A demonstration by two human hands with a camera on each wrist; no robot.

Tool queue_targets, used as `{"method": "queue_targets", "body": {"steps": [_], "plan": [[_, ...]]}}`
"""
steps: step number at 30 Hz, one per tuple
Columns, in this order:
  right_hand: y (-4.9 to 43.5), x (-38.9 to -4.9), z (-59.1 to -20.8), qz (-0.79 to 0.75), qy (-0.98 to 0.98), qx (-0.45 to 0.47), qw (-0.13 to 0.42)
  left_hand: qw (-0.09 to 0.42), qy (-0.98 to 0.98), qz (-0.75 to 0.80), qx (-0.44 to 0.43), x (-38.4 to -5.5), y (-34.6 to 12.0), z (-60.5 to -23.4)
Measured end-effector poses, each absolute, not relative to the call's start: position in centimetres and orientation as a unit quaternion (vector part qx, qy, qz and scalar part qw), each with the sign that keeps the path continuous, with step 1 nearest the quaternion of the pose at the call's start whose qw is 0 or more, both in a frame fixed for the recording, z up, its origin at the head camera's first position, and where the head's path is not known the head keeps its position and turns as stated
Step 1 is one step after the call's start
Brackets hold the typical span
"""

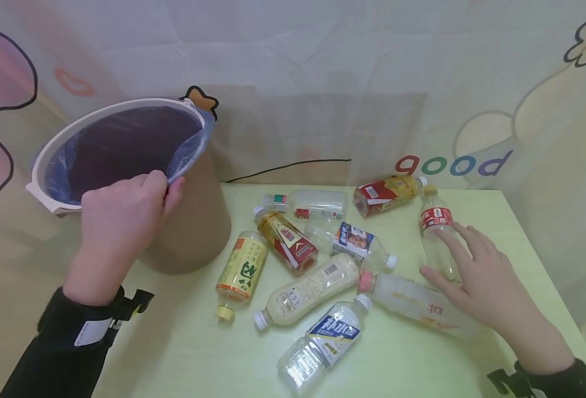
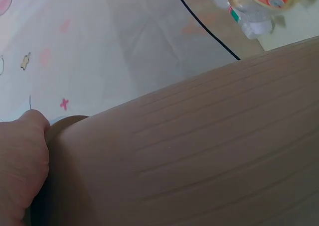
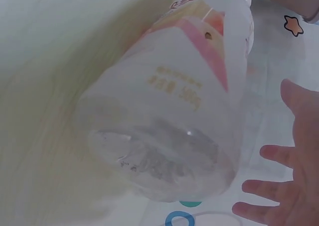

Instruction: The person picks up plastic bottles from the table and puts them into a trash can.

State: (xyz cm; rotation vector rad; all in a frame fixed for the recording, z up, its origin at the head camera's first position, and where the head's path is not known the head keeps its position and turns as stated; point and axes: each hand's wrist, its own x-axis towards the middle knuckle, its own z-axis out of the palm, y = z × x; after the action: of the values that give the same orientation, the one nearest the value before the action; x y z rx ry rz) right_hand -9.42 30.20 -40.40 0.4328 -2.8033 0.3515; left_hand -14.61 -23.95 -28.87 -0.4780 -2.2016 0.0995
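My left hand (image 1: 124, 210) grips the near rim of a brown bin (image 1: 193, 237), pinching its bluish plastic liner (image 1: 192, 149) between thumb and fingers. In the left wrist view, that hand (image 2: 22, 161) shows at the end of the bin's ribbed wall (image 2: 189, 156). On the right, my right hand (image 1: 492, 282) has its fingers spread over a clear red-labelled bottle (image 1: 436, 218) with a gold cap; whether they touch it, I cannot tell. Beneath this hand lies a frosted pink-capped bottle (image 1: 412, 301), large in the right wrist view.
Several plastic bottles lie on the pale green table (image 1: 173, 354), among them a yellow-labelled bottle (image 1: 243, 268), a cream bottle (image 1: 308, 290), a blue-labelled bottle (image 1: 330, 337) and a red-and-yellow one (image 1: 387, 194). A printed cloth (image 1: 293, 66) hangs behind.
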Motion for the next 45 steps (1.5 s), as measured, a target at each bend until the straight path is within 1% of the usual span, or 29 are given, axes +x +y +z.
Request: {"method": "queue_targets", "body": {"steps": [5, 7, 14, 20, 26, 29, 33, 36, 45], "plan": [[30.1, -9.9, -40.5, 0.123, -0.972, 0.141, 0.145, 0.446, -0.871, 0.042, -0.202, -13.9, -22.6, -29.0], [30.1, -10.0, -40.4, 0.119, -0.975, 0.129, 0.138, 0.45, -0.867, 0.039, -0.211, -13.6, -22.0, -29.0], [30.5, -10.4, -40.4, 0.11, -0.986, 0.075, 0.098, 0.468, -0.849, 0.018, -0.245, -12.9, -19.6, -28.9], [30.7, -11.0, -40.6, 0.132, -0.987, 0.05, 0.082, 0.485, -0.832, 0.004, -0.268, -12.5, -17.7, -28.8], [30.9, -11.5, -41.1, 0.137, -0.989, 0.036, 0.035, 0.499, -0.819, -0.008, -0.283, -12.2, -16.4, -28.7], [31.3, -11.9, -41.5, 0.137, -0.99, 0.029, 0.009, 0.496, -0.818, -0.009, -0.293, -12.2, -16.1, -28.6], [32.0, -12.6, -42.2, 0.143, -0.989, 0.02, -0.023, 0.475, -0.826, -0.016, -0.303, -12.4, -16.1, -28.6], [32.4, -13.1, -42.8, 0.151, -0.988, 0.018, -0.035, 0.464, -0.829, -0.026, -0.312, -12.8, -16.1, -28.7], [32.8, -14.0, -43.9, 0.198, -0.977, -0.015, -0.071, 0.459, -0.825, -0.04, -0.327, -13.3, -15.9, -28.9]]}}
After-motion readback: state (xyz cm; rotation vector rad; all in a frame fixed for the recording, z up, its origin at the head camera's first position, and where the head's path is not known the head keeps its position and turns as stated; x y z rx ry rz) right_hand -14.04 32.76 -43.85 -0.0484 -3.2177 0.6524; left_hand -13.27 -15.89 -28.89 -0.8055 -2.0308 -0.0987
